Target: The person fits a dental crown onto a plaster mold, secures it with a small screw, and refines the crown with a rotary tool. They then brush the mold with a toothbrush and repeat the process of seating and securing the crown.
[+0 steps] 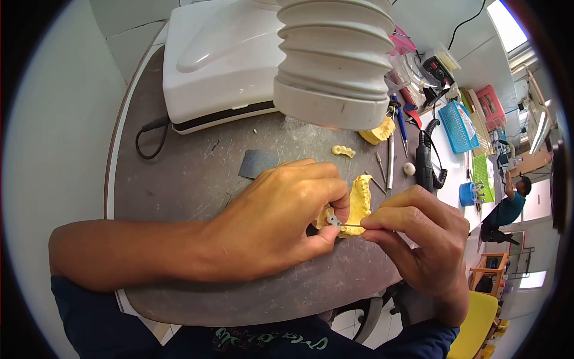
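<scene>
My left hand (275,218) grips a yellow plaster dental cast (360,200) just above the grey round table (197,173), with the thumb and fingers wrapped around its left side. My right hand (421,239) pinches a thin metal tool (345,224) whose tip rests against the cast near a small grey metal piece. Both hands meet over the table's near right part. Most of the cast's left half is hidden by my fingers.
A white ribbed suction hose (335,60) hangs overhead beside a white machine (221,60). A second yellow cast (378,131), a small tooth piece (344,151), a grey sandpaper square (257,163), hand tools (390,158) and a black handpiece (424,161) lie beyond. A person (508,209) stands far right.
</scene>
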`<state>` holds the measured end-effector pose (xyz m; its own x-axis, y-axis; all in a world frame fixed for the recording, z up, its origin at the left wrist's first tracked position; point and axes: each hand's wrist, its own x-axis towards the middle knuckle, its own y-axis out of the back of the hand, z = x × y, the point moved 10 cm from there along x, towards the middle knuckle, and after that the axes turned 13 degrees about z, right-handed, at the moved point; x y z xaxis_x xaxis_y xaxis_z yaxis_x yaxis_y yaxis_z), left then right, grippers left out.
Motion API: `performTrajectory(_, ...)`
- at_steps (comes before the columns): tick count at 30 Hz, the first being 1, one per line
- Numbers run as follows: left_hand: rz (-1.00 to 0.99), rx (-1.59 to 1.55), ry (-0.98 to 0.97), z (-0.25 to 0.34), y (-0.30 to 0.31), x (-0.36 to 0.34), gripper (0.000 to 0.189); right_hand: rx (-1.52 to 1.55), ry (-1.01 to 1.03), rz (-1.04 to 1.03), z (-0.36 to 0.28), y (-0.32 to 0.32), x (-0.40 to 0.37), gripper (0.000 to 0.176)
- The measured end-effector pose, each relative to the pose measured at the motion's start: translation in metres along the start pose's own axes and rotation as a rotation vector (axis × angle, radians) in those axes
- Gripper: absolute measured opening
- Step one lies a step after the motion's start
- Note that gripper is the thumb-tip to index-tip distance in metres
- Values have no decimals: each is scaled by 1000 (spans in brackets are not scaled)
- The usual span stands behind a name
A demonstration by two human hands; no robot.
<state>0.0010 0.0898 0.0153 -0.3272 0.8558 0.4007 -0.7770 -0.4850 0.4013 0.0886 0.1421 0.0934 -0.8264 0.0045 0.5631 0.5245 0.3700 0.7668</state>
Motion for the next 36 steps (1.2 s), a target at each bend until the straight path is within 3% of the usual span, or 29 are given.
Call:
performTrajectory(15, 3, -1, -13, 1, 0, 0, 20, -58, 52, -78, -10, -3, 6, 30)
performTrajectory(18, 1, -6, -3, 0, 0, 0, 20, -98, 2, -115, -9, -3, 8, 22)
performTrajectory(24, 5, -5, 0, 0, 0, 0, 20, -90, 64, -197, -18, -5, 11, 23)
performTrajectory(28, 11, 3, -15, 1, 1, 0, 21, -95, 50, -141, -16, -4, 14, 24)
performTrajectory(36, 27, -5, -22, -1, 1, 0, 23, -160, 82, -303, -16, -13, 19, 22)
